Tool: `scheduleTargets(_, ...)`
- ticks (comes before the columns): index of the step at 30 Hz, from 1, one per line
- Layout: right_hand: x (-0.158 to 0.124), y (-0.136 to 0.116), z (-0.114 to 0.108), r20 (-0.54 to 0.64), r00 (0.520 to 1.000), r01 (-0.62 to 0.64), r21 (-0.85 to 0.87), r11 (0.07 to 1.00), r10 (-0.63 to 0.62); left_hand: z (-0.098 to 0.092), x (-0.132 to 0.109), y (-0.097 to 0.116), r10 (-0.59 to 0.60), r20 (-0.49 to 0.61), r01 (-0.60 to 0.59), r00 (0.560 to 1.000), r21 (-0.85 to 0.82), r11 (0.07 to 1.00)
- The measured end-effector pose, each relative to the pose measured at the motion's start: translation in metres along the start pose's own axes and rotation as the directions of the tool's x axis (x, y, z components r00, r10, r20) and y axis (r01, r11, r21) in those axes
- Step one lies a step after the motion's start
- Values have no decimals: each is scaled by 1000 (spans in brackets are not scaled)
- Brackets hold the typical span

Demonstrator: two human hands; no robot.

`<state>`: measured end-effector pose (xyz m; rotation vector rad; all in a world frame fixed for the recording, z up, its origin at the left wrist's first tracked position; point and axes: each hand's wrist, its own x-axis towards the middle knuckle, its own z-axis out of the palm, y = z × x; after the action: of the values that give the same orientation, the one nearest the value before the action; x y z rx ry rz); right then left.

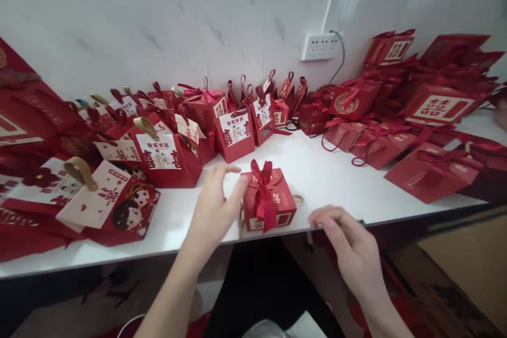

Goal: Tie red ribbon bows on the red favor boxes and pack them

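Observation:
A small red gift box (283,190) stands at the front of the white table. A shiny red ribbon (264,198) is tied in a bow over its top and hangs down the front. Twisted cord loops show low at its sides. My left hand (214,206) is at the box's left side, thumb and index finger apart, thumb tip by the top left edge; whether it touches cannot be told. Over the table edge, to the right of the box, my right hand (350,240) is held apart from it, fingers loosely bent and nothing visible in them.
Many red gift boxes with handles (166,163) crowd the table's left and back. Ribboned red boxes (438,111) are piled at the right. A power socket (322,46) with a cable is on the wall. Another person's hand (501,114) shows at the right edge.

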<state>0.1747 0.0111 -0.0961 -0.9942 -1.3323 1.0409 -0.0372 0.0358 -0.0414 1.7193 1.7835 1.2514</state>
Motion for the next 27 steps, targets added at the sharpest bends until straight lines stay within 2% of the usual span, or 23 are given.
scheduleTargets(1, 7, 4, -3, -48, 998, 47, -74, 996, -51, -1, -15, 2, -42, 68, 43, 997, -12, 999)
scheduleTargets(2, 13, 6, -4, -20, 997, 75, -111, 991, -78, -2, -27, 2, -77, 133, 84, 988, -48, 995)
scheduleTargets(4, 16, 8, 0, 125, 990, 87, -120, 989, -72, 0, -38, 2, -115, 241, 154, 964, -151, 976)
scheduleTargets(6, 7, 3, 7, 222, 975, 56, -140, 989, -24, 3, -33, -1, -83, 298, 159, 951, -239, 958)
scheduleTargets(10, -23, -15, 11, 334, 940, -23, -125, 992, 64, 7, 2, -12, -23, 335, 127, 942, -292, 948)
scheduleTargets(12, -26, -20, 5, 349, 934, -57, -58, 997, 74, 7, 13, -19, -75, 234, 136, 969, -258, 956)
scheduleTargets(13, -24, -21, 2, 309, 948, -68, -43, 997, 78, 5, 15, -21, -108, 128, 135, 986, -223, 965)
scheduleTargets(15, -14, -18, -5, 160, 983, -78, -92, 993, 92, 2, 10, -24, -156, -88, 145, 984, -121, 982)
scheduleTargets(16, -8, -15, -7, 83, 994, -61, -149, 987, 74, 0, 5, -24, -173, -139, 165, 975, -64, 984)
scheduleTargets(18, 6, -9, -6, -5, 997, 70, -298, 952, -75, -2, -7, -24, -214, -98, 216, 972, 19, 976)
scheduleTargets(19, 13, -7, -4, -2, 983, 171, -371, 913, -184, -1, -11, -23, -231, -47, 233, 972, 38, 972)
scheduleTargets(21, 26, -5, 4, 98, 919, 381, -471, 795, -382, 2, -16, -23, -235, 16, 235, 972, 12, 972)
scheduleTargets(22, 33, -6, 8, 178, 884, 460, -493, 739, -432, 4, -16, -23, -222, 24, 223, 975, -26, 975)
scheduleTargets(24, 48, -10, 17, 352, 834, 552, -494, 672, -425, 8, -13, -23, -190, 24, 192, 981, -117, 974)
scheduleTargets(27, 66, -15, 25, 554, 765, 606, -448, 657, -327, 11, -14, -20, -194, 40, 198, 980, -253, 947)
